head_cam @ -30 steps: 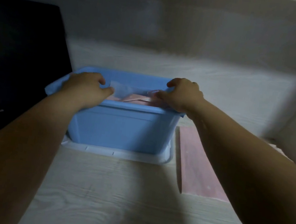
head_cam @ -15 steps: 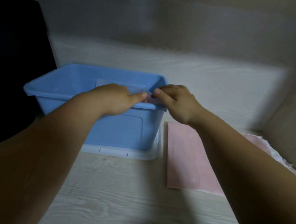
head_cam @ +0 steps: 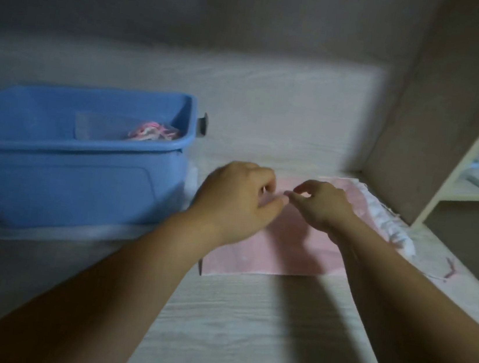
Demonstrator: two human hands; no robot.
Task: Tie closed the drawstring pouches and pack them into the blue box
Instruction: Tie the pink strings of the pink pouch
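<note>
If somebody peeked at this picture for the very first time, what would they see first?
Probably the big blue box on the left, with a tangle of pink strings inside near its right end. Next, the left hand and right hand, fingertips almost meeting above the flat pink pouches just right of the box.

Blue box (head_cam: 58, 182) fills left side of desk (head_cam: 229, 317), rim high. Shelf side panel (head_cam: 415, 128) walls the right. Open lane between them, above the flat pink pouches (head_cam: 284, 248); near desk strip passable too.
</note>
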